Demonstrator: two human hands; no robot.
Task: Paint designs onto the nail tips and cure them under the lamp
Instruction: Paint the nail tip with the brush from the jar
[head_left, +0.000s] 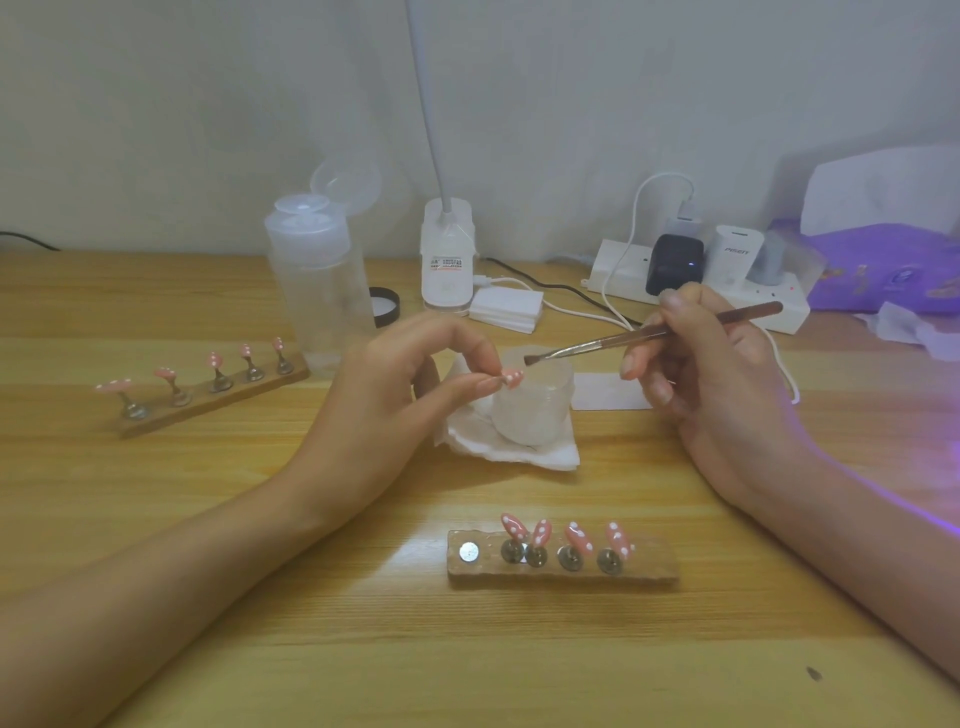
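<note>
Near stand (649, 570) of tips (577, 538); left fingers (470, 385) pinch nail tip (512, 378), right fingers (641, 359) grip brush (649, 336), bristles leftward

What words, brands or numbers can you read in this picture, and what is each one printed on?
"PISEN": on the white charger plugged into the power strip.
Sticker on the white lamp base: print too small to read.
Printing on the purple packet: too blurred to read.

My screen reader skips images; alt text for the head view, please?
A left hand pinches a pink, white-dotted nail tip while the right hand holds a brush beside it. Two wooden stands of matching tips sit on the table.
</note>
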